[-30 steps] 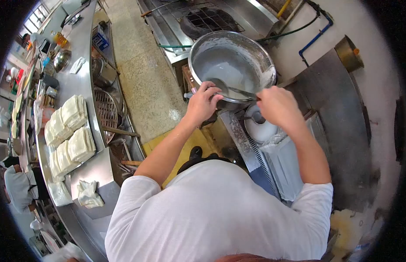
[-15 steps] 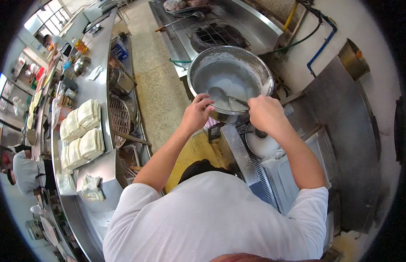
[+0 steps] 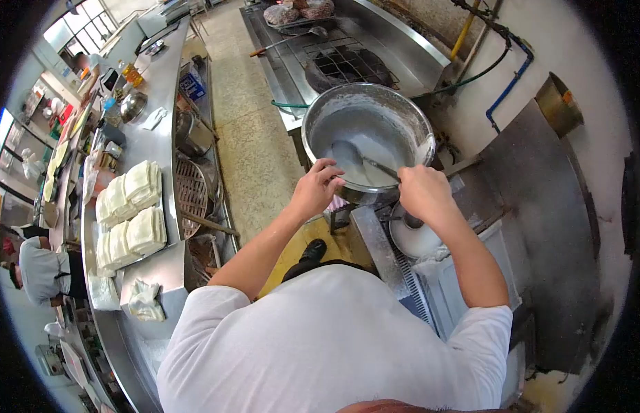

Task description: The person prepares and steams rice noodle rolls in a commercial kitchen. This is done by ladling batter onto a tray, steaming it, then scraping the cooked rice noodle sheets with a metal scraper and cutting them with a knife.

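Observation:
A large steel bowl point(image 3: 425, 124) holds a whitish, cloudy liquid point(image 3: 375, 134) with pale residue along its inner wall. My right hand point(image 3: 423, 189) is closed around the handle of a ladle point(image 3: 378, 165) at the bowl's near right rim. The ladle's round head rests in the liquid, partly under the surface. At the near left rim, my left hand point(image 3: 318, 187) has its fingers curled over the edge, with the thumb lower down. Below my right hand sits a smaller round pan point(image 3: 413, 241) with white contents, partly covered by my forearm.
Beyond the bowl is a steel stove with a wire grate point(image 3: 347, 62). On the left counter point(image 3: 144, 134) lie stacked pale folded sheets point(image 3: 131, 230) and a crumpled cloth point(image 3: 146, 301). A curved metal panel point(image 3: 540, 206) stands at right. Two people are farther left.
The view has shifted slightly, so the bowl and both hands sit lower and further right. My shoe shows below the bowl. Both hands keep their places at the rim and ladle.

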{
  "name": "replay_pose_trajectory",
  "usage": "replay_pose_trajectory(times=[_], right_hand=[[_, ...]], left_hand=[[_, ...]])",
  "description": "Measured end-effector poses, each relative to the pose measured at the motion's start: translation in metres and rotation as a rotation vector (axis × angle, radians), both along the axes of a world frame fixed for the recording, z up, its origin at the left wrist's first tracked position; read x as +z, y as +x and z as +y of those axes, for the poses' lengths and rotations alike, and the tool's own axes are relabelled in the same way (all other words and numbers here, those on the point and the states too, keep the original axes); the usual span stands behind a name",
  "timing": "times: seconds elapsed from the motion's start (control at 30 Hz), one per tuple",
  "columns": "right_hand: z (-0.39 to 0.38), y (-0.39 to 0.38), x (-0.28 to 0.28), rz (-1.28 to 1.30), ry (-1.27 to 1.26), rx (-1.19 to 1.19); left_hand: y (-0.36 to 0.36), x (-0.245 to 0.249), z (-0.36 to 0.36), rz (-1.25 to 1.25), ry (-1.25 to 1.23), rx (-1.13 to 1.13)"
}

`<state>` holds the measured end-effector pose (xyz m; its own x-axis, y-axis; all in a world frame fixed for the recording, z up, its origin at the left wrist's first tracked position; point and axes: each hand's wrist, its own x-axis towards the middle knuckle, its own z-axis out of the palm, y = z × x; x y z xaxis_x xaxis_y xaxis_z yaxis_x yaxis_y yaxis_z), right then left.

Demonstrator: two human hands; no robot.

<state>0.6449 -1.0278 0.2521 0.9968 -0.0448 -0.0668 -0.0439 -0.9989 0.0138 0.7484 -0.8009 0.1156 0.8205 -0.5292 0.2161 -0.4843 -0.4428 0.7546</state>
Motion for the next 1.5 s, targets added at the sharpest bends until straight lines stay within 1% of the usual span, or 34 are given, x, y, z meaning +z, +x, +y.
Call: replay_pose_trajectory(times=[0.1, 0.13, 0.2, 0.23, 0.3, 0.33, 0.4, 0.47, 0.5, 0.53, 0.57, 0.63, 0.7, 0.73, 0.77, 0.83, 0.87, 0.93, 0.97, 1.03, 1.07, 1.1, 1.13, 1.17, 1.2, 1.23, 1.27, 1.3, 1.33, 1.37, 1.4, 1.43, 1.47, 1.5], right_hand=[[-0.013, 0.008, -0.012, -0.012, -0.055, -0.034], [-0.011, 0.010, -0.003, -0.007, -0.058, -0.039], [-0.008, 0.010, 0.030, 0.156, -0.135, -0.045], [-0.004, 0.008, 0.043, 0.164, -0.139, -0.053], [0.006, 0.006, 0.060, 0.205, -0.071, -0.033], [0.011, 0.008, 0.054, 0.211, -0.075, -0.045], [0.016, 0.013, 0.031, 0.081, 0.013, -0.077], [0.010, 0.021, 0.007, 0.053, 0.004, -0.112], [0.006, 0.025, 0.003, 0.013, -0.008, -0.133], [0.000, 0.027, 0.004, 0.026, -0.053, -0.135], [-0.003, 0.027, 0.007, 0.029, -0.059, -0.142], [-0.001, 0.025, 0.032, 0.138, -0.116, -0.111], [0.011, 0.019, 0.064, 0.172, -0.100, -0.115], [0.017, 0.019, 0.071, 0.198, -0.078, -0.115], [0.020, 0.020, 0.070, 0.206, -0.078, -0.124], [0.026, 0.023, 0.067, 0.163, 0.055, -0.105], [0.024, 0.026, 0.058, 0.168, 0.056, -0.115], [0.014, 0.036, 0.030, 0.072, 0.061, -0.188], [0.007, 0.038, 0.024, 0.074, 0.061, -0.199], [-0.004, 0.040, 0.019, 0.065, -0.018, -0.228], [-0.005, 0.037, 0.021, 0.065, -0.018, -0.231], [-0.002, 0.034, 0.031, 0.124, -0.060, -0.193], [0.001, 0.031, 0.041, 0.184, -0.102, -0.153], [0.008, 0.029, 0.053, 0.183, -0.100, -0.153], [0.020, 0.030, 0.065, 0.238, -0.100, -0.119], [0.030, 0.030, 0.070, 0.292, -0.100, -0.085], [0.039, 0.030, 0.069, 0.289, -0.096, -0.085], [0.046, 0.031, 0.069, 0.223, -0.016, -0.063], [0.049, 0.031, 0.069, 0.155, 0.062, -0.039], [0.048, 0.030, 0.066, 0.147, 0.063, -0.036], [0.045, 0.030, 0.060, -0.140, 0.255, 0.031], [0.040, 0.030, 0.054, -0.426, 0.446, 0.099], [0.031, 0.027, 0.049, -0.544, 0.587, 0.020], [0.017, 0.021, 0.042, -0.550, 0.589, 0.023]], left_hand=[[0.000, 0.006, 0.003, 0.020, -0.022, -0.035], [0.002, 0.004, 0.005, 0.024, -0.025, -0.040], [0.005, 0.001, 0.005, -0.007, -0.044, -0.051], [0.005, 0.003, 0.006, 0.000, -0.049, -0.059], [0.007, 0.008, 0.006, 0.060, -0.005, -0.081], [0.009, 0.010, 0.007, 0.067, -0.010, -0.093], [0.012, 0.011, 0.009, 0.060, 0.016, -0.102], [0.015, 0.011, 0.012, 0.068, 0.032, -0.136], [0.018, 0.012, 0.013, 0.061, 0.044, -0.158], [0.020, 0.013, 0.014, 0.065, 0.039, -0.166], [0.021, 0.013, 0.016, 0.046, 0.033, -0.179], [0.023, 0.014, 0.017, 0.035, 0.022, -0.196], [0.023, 0.018, 0.017, 0.130, -0.126, -0.194], [0.025, 0.021, 0.017, 0.139, -0.127, -0.202], [0.027, 0.026, 0.018, 0.166, -0.136, -0.177], [0.034, 0.034, 0.019, 0.197, -0.143, -0.162], [0.039, 0.037, 0.019, 0.172, -0.174, -0.146], [0.047, 0.042, 0.018, 0.160, -0.227, -0.107], [0.052, 0.046, 0.016, 0.164, -0.227, -0.117], [0.061, 0.058, 0.013, 0.139, -0.224, -0.121], [0.062, 0.065, 0.011, 0.105, -0.229, -0.146], [0.063, 0.066, 0.006, 0.103, -0.228, -0.146], [0.063, 0.067, 0.000, 0.109, -0.226, -0.220], [0.061, 0.069, -0.007, 0.115, -0.223, -0.293], [0.058, 0.069, -0.018, 0.113, -0.221, -0.293], [0.053, 0.067, -0.031, -0.065, -0.213, -0.351], [0.049, 0.064, -0.043, -0.243, -0.203, -0.407], [0.048, 0.060, -0.055, -0.249, -0.200, -0.406], [0.051, 0.053, -0.068, -0.300, -0.145, -0.461], [0.056, 0.045, -0.077, -0.349, -0.088, -0.516], [0.066, 0.034, -0.084, -0.426, -0.022, -0.512], [0.079, 0.027, -0.088, -0.432, -0.018, -0.511], [0.093, 0.020, -0.089, -0.497, 0.071, -0.445], [0.110, 0.013, -0.089, -0.562, 0.159, -0.376]])
